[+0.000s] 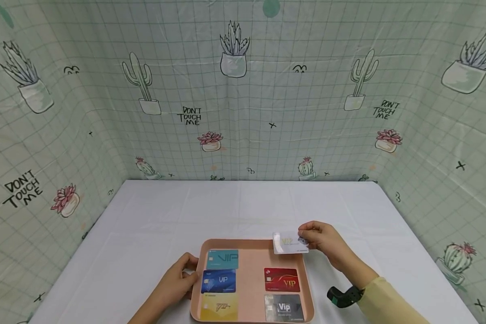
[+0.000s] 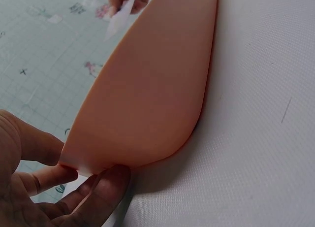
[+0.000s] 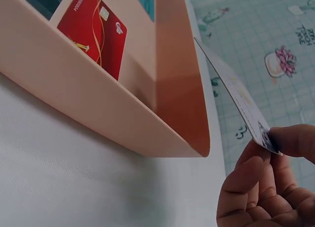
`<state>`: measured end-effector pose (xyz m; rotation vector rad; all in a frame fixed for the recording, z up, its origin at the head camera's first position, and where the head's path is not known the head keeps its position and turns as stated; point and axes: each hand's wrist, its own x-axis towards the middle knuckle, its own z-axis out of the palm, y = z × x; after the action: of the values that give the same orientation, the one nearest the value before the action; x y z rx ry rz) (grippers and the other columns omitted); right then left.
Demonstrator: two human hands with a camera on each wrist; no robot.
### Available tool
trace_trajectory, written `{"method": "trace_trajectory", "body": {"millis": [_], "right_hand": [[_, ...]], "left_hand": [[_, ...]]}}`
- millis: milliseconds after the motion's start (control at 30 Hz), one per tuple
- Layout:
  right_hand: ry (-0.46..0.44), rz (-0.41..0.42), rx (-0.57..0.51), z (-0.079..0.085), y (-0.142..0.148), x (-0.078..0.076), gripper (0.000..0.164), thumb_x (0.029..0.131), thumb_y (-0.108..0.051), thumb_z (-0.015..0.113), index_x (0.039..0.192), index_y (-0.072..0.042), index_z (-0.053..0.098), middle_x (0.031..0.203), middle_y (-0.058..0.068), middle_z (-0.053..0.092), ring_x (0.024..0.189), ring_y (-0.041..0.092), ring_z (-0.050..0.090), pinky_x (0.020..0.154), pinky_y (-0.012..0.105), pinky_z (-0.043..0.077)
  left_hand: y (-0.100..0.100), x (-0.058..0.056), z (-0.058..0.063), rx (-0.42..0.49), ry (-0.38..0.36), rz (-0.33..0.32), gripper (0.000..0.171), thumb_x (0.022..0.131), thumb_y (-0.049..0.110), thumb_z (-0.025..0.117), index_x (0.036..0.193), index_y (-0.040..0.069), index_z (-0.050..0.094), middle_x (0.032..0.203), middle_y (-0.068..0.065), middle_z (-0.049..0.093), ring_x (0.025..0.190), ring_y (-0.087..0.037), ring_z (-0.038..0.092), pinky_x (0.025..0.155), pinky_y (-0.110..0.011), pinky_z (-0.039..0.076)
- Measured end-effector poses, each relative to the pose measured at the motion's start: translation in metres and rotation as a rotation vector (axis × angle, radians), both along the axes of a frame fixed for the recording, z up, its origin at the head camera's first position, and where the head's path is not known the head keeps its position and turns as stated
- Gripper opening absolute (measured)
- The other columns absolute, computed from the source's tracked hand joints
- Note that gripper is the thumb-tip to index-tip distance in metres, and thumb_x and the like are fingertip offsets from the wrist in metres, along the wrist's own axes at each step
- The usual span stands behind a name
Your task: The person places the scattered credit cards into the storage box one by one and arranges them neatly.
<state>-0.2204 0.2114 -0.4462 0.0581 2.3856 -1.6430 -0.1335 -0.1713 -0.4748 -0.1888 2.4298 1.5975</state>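
Note:
My right hand point(image 1: 326, 243) pinches a white VIP card point(image 1: 289, 243) by its right end, thumb against fingers. The card is above the far right corner of a pink tray point(image 1: 251, 283); the right wrist view shows it tilted and apart from the rim. At the tray's left side, my left hand point(image 1: 178, 279) grips the edge between thumb and fingers. Inside the tray, a teal card point(image 1: 222, 259), a blue card point(image 1: 218, 281) and a gold card point(image 1: 219, 307) form a left column. A red card point(image 1: 281, 280) and a grey card point(image 1: 284, 308) lie on the right.
The tray stands near the front of a table with a white cover point(image 1: 178, 211). A green grid-patterned cloth point(image 1: 259, 99) with cactus prints hangs around the back and sides. A black wrist device point(image 1: 344, 297) is strapped at my right sleeve point(image 1: 384, 301).

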Motion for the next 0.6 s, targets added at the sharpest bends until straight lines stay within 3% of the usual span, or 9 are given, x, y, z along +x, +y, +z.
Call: {"method": "trace_trajectory", "body": {"millis": [267,600], "right_hand": [[0.016,0.011,0.038,-0.002,-0.005,0.002,0.028,0.100,-0.021,0.065,0.115,0.003,0.063,0.103,0.008,0.071,0.092,0.019,0.059,0.077,0.032,0.053],[0.026,0.022,0.087,-0.009,-0.012,0.004,0.023,0.099,-0.022,0.068,0.110,-0.002,0.066,0.094,0.003,0.070,0.088,0.021,0.052,0.069,0.032,0.043]], "left_hand": [[0.000,0.000,0.000,0.000,-0.003,-0.002,0.026,0.094,0.003,0.061,0.120,0.001,0.057,0.116,-0.015,0.062,0.070,-0.020,0.061,0.053,-0.033,0.060],[0.000,0.001,0.000,-0.003,0.002,-0.005,0.025,0.094,0.001,0.060,0.119,0.000,0.056,0.116,-0.016,0.062,0.069,-0.020,0.061,0.052,-0.033,0.060]]}}
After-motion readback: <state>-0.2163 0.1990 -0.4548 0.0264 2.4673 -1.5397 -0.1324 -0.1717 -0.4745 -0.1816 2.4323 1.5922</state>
